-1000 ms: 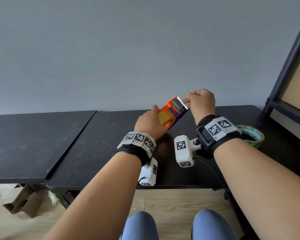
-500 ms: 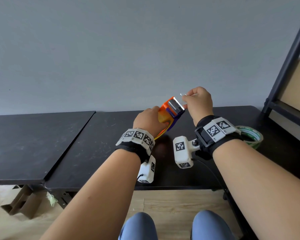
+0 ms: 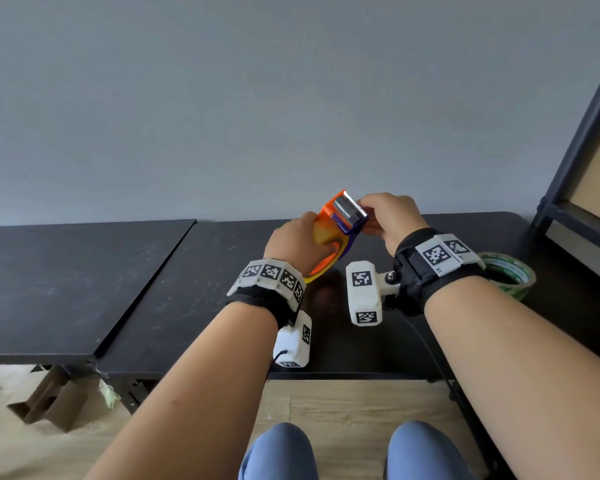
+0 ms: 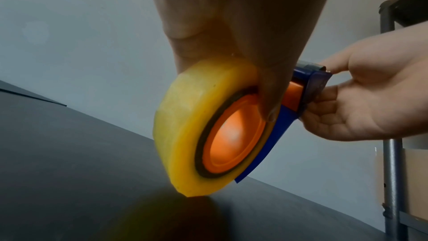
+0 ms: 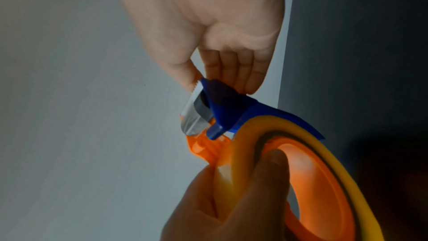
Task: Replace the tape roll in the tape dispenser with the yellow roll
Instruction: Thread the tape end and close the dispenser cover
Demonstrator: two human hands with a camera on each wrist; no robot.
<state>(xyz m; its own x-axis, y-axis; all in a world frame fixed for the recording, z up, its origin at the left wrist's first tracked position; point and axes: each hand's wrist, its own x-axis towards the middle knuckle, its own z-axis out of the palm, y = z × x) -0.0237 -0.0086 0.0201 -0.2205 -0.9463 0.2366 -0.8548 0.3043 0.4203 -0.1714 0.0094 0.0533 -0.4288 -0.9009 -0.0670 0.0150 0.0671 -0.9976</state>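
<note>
The tape dispenser (image 3: pixel 340 216) has an orange body, a blue cutter head and a metal toothed blade. I hold it tilted above the black table (image 3: pixel 187 289). The yellow roll (image 4: pixel 185 116) sits on its orange hub (image 4: pixel 231 135). My left hand (image 3: pixel 302 244) grips the dispenser round the roll, with a finger hooked into the hub (image 5: pixel 271 162). My right hand (image 3: pixel 371 216) pinches the cutter head (image 5: pixel 222 102), thumb at the blade (image 5: pixel 194 114) and fingers under the blue guard. Whether a tape end lies under the thumb is hidden.
A green tape roll (image 3: pixel 510 275) lies flat on the table behind my right wrist. A dark metal shelf frame (image 3: pixel 579 133) stands at the right edge. A second black tabletop (image 3: pixel 66 278) adjoins on the left. The grey wall is close behind.
My right hand has come down from just above the blade and now pinches the cutter head. The dispenser has turned so that its blade faces up more.
</note>
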